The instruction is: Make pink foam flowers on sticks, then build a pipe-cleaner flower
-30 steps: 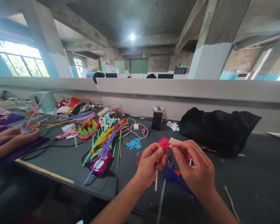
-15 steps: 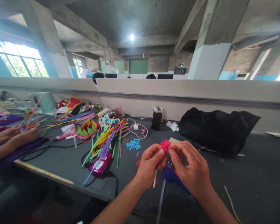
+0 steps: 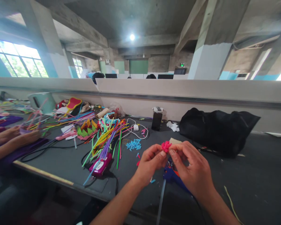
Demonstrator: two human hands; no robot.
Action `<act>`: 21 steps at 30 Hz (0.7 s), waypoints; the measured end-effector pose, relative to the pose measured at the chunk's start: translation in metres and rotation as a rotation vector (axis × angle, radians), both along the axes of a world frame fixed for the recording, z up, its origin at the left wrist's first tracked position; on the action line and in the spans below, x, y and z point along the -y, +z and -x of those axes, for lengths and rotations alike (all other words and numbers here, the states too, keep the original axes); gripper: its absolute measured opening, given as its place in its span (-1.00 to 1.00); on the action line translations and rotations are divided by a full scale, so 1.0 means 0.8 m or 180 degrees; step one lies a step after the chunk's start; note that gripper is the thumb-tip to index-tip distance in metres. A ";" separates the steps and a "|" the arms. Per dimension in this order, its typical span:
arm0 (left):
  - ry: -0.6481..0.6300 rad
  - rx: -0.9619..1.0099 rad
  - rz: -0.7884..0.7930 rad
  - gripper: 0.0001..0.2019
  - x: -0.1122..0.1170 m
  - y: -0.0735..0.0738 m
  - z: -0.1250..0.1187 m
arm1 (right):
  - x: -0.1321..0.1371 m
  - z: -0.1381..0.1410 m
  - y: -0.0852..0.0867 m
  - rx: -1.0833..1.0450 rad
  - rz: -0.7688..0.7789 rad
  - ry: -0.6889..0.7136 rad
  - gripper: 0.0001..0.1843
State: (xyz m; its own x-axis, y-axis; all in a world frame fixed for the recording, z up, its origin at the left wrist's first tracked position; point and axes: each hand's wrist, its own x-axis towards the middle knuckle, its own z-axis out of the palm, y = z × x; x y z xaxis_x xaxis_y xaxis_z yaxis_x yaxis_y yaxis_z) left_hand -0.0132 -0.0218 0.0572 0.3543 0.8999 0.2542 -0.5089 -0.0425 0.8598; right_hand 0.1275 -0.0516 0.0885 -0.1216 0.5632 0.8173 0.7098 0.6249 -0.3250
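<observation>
Between my two hands is a small bright pink flower-like cluster (image 3: 166, 146) of short fuzzy pieces. My left hand (image 3: 152, 161) pinches its left side with thumb and fingertips. At its right edge, the thumb and fingers of my right hand (image 3: 193, 164) are closed on it too. A blue glue gun (image 3: 172, 175) lies beneath my hands, partly hidden by the right one, with a clear glue stick (image 3: 162, 198) sticking out towards me. Small light-blue pieces (image 3: 134, 144) form a pile beyond my left hand, and a few pink bits lie close by.
Left of centre, colourful pipe cleaners (image 3: 105, 142) lie across a magenta device (image 3: 100, 165). A phone (image 3: 156, 121) stands upright near the partition, and a black bag (image 3: 217, 131) rests at right. Another person's hands (image 3: 25, 136) work at far left beside a green kettle (image 3: 43, 102).
The pink cluster has turned slightly in my fingers. My left hand has shifted a little; a pale stick below it is now mostly out of sight, and a blue piece shows there.
</observation>
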 end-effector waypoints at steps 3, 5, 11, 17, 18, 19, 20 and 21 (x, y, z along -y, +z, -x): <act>0.0031 0.0052 0.0128 -0.68 0.001 0.005 0.001 | 0.003 -0.001 0.003 -0.0208 -0.0039 0.0076 -0.87; -0.0001 0.0125 0.0322 -0.68 0.001 0.007 0.001 | 0.004 -0.002 0.005 -0.0338 -0.0039 0.0059 -0.87; -0.0244 0.0476 0.0537 -0.73 0.000 0.006 0.001 | 0.000 -0.001 0.000 -0.0138 -0.0129 0.0081 -0.92; -0.0153 0.0471 0.0500 -0.72 0.004 0.004 -0.003 | -0.005 0.005 -0.008 0.0071 -0.0209 0.0100 -0.92; -0.0137 0.0456 0.0480 -0.72 0.005 0.004 -0.003 | -0.006 0.005 -0.009 0.0080 -0.0232 0.0091 -0.92; -0.0118 0.0440 0.0464 -0.71 0.006 0.004 -0.004 | -0.006 0.005 -0.009 0.0085 -0.0253 0.0078 -0.93; -0.0096 0.0425 0.0450 -0.71 0.006 0.003 -0.004 | -0.006 0.005 -0.009 0.0087 -0.0268 0.0062 -0.93; -0.0078 0.0405 0.0441 -0.70 0.006 0.002 -0.005 | -0.006 0.005 -0.009 0.0087 -0.0280 0.0049 -0.94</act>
